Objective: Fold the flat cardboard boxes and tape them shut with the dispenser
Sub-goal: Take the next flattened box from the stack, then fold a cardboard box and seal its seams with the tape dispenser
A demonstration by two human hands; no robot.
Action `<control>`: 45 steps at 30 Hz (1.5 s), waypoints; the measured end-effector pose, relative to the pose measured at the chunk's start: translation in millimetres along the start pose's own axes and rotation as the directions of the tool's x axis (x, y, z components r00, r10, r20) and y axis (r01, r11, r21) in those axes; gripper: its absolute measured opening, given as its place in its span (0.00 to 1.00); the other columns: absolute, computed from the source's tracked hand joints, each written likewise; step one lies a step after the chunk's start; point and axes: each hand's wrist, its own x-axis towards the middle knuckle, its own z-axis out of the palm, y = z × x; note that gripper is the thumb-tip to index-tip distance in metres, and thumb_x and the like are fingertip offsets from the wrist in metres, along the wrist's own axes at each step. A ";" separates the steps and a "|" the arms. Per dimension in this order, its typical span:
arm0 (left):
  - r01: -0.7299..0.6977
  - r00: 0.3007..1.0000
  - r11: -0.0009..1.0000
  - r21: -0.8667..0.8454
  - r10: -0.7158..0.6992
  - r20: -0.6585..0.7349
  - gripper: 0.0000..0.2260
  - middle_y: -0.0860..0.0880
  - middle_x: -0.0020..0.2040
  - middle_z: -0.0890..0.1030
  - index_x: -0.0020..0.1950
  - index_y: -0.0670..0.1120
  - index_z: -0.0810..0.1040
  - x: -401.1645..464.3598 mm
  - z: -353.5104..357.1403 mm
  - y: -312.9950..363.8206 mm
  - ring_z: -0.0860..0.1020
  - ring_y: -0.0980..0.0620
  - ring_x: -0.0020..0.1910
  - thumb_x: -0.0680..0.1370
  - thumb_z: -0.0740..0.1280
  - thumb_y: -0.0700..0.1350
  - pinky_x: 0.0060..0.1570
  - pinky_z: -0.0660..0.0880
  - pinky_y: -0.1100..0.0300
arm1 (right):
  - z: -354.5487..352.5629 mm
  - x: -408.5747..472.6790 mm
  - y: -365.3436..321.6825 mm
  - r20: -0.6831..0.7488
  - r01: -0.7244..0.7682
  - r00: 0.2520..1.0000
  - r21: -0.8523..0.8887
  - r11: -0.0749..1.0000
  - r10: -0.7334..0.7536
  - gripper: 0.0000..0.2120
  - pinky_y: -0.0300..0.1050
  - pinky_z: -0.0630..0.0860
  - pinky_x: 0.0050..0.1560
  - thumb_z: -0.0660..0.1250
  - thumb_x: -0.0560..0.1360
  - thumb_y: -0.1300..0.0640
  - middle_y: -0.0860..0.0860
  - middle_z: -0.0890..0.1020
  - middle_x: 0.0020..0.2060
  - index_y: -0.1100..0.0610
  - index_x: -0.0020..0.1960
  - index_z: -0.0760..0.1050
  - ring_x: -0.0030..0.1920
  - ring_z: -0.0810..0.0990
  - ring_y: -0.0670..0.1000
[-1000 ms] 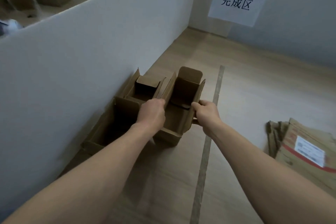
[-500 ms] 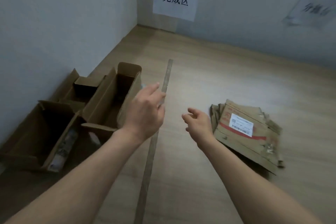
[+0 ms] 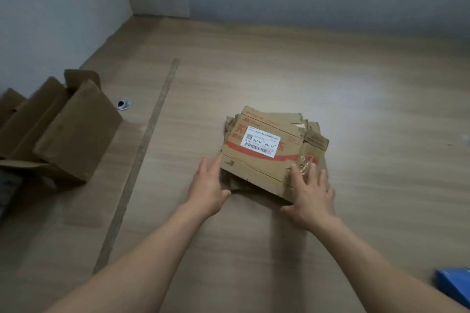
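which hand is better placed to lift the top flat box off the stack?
Probably the right hand: its fingers already lie on the near right corner of the top flat box. The left hand only touches the stack's near left edge with straight fingers, so it suits steadying.

Both hands on flat cardboard stack (image 3: 269, 150): left hand (image 3: 207, 189) at near-left corner, right hand (image 3: 311, 194) flat on near-right edge. Folded boxes (image 3: 63, 129) far left.
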 end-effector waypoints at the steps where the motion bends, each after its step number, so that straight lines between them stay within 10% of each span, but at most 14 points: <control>1: 0.020 1.000 0.999 0.039 -0.021 0.014 0.43 0.43 0.80 0.49 0.80 0.52 0.53 3.1 5.0 3.0 0.55 0.43 0.78 0.73 0.76 0.46 0.75 0.56 0.56 | 2.6 3.4 5.3 0.003 -0.008 1.000 0.017 1.000 0.008 0.55 0.66 0.51 0.78 0.76 0.68 0.38 0.58 0.40 0.81 0.41 0.79 0.39 0.81 0.43 0.66; 6: 0.026 0.998 0.976 0.218 -0.039 0.052 0.46 0.43 0.81 0.40 0.81 0.52 0.48 30.4 12.8 17.2 0.47 0.41 0.79 0.73 0.76 0.47 0.77 0.55 0.49 | 11.3 15.9 19.5 0.038 0.000 0.999 0.150 0.989 -0.006 0.55 0.60 0.54 0.79 0.76 0.69 0.38 0.59 0.41 0.81 0.42 0.81 0.40 0.81 0.48 0.64; 17: -0.076 0.996 0.994 0.084 0.080 -0.044 0.44 0.46 0.67 0.66 0.78 0.50 0.61 41.2 -11.3 42.2 0.70 0.48 0.65 0.68 0.78 0.59 0.67 0.70 0.54 | -11.5 0.9 37.0 -0.133 0.084 0.991 0.475 0.876 -0.023 0.40 0.51 0.66 0.73 0.69 0.74 0.39 0.51 0.62 0.78 0.50 0.80 0.60 0.75 0.65 0.56; 23: -0.268 0.938 0.957 0.108 0.285 -0.196 0.17 0.44 0.59 0.79 0.63 0.47 0.78 12.6 -51.8 81.9 0.76 0.43 0.57 0.77 0.68 0.51 0.55 0.73 0.53 | -70.8 -36.2 36.9 -0.451 0.254 0.886 0.662 0.706 0.105 0.18 0.39 0.75 0.56 0.64 0.80 0.63 0.46 0.83 0.56 0.52 0.68 0.77 0.56 0.80 0.48; 28: -0.318 0.901 0.944 -0.091 0.271 -0.340 0.02 0.43 0.42 0.82 0.44 0.44 0.78 -15.0 -66.8 116.1 0.77 0.40 0.44 0.73 0.68 0.39 0.41 0.70 0.54 | -137.8 -71.3 40.5 -0.511 0.142 0.811 0.647 0.750 0.287 0.10 0.37 0.65 0.31 0.64 0.77 0.61 0.53 0.74 0.30 0.62 0.38 0.71 0.35 0.71 0.57; 34: -0.183 0.943 0.895 -0.406 0.042 -0.331 0.09 0.50 0.35 0.77 0.37 0.47 0.73 -44.0 -74.1 129.7 0.76 0.46 0.38 0.70 0.72 0.40 0.37 0.70 0.57 | -158.1 -114.8 71.8 -0.343 -0.029 0.886 0.630 0.776 0.311 0.09 0.61 0.82 0.40 0.61 0.68 0.63 0.55 0.81 0.39 0.55 0.45 0.73 0.40 0.82 0.62; 41: -0.016 0.999 0.930 -0.368 0.000 -0.045 0.15 0.47 0.26 0.77 0.30 0.47 0.67 -93.1 -2.0 128.8 0.80 0.44 0.31 0.70 0.72 0.40 0.33 0.78 0.47 | -89.4 -136.0 117.9 0.036 -0.269 0.950 0.600 0.754 0.310 0.08 0.50 0.80 0.32 0.61 0.70 0.63 0.58 0.81 0.41 0.54 0.48 0.74 0.39 0.82 0.61; 45: -0.054 0.985 0.977 -0.208 0.018 -0.170 0.18 0.52 0.30 0.77 0.31 0.47 0.67 -122.4 27.0 145.4 0.76 0.49 0.34 0.66 0.76 0.51 0.34 0.73 0.53 | -75.0 -141.8 157.1 0.158 -0.300 0.952 0.645 0.703 0.261 0.08 0.48 0.76 0.31 0.60 0.70 0.65 0.59 0.82 0.34 0.58 0.46 0.75 0.31 0.81 0.58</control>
